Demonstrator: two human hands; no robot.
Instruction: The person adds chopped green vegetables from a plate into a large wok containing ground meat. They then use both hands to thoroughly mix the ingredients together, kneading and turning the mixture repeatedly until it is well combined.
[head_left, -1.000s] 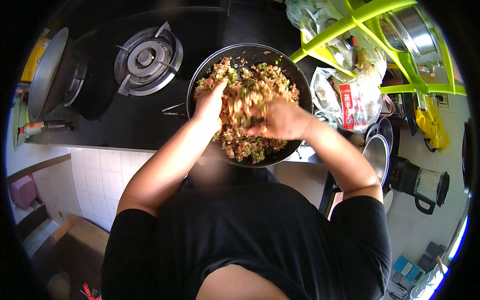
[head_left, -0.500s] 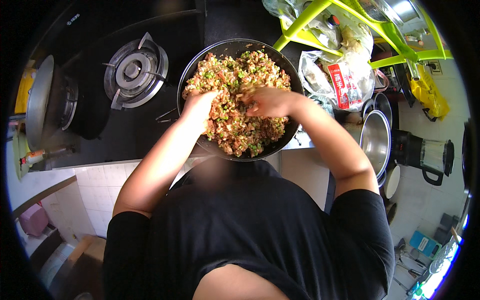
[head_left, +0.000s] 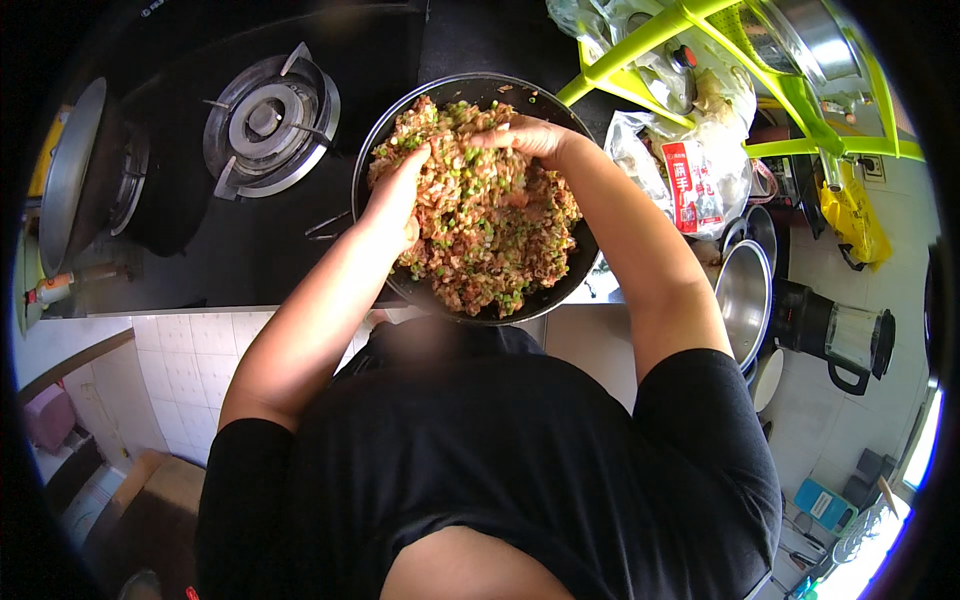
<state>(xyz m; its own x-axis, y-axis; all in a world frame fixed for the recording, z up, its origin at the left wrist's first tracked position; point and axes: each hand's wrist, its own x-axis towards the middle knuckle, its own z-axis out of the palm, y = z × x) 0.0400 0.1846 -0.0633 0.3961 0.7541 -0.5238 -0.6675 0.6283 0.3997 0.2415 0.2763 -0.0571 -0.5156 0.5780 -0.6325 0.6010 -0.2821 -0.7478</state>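
both bare forearms come up from the near edge and converge toward the far middle. the left hand [head_left: 398,195] is on the left, wrist straight, palm turned inward to the right, fingers curled and partly buried so their tips cannot be seen. the right hand [head_left: 528,138] sits farther away and to the right, wrist bent, back of the hand up, fingers pointing left and pressed down, spread slightly. the left elbow is low and near, the right elbow is bent out to the right. black short sleeves cover both upper arms.
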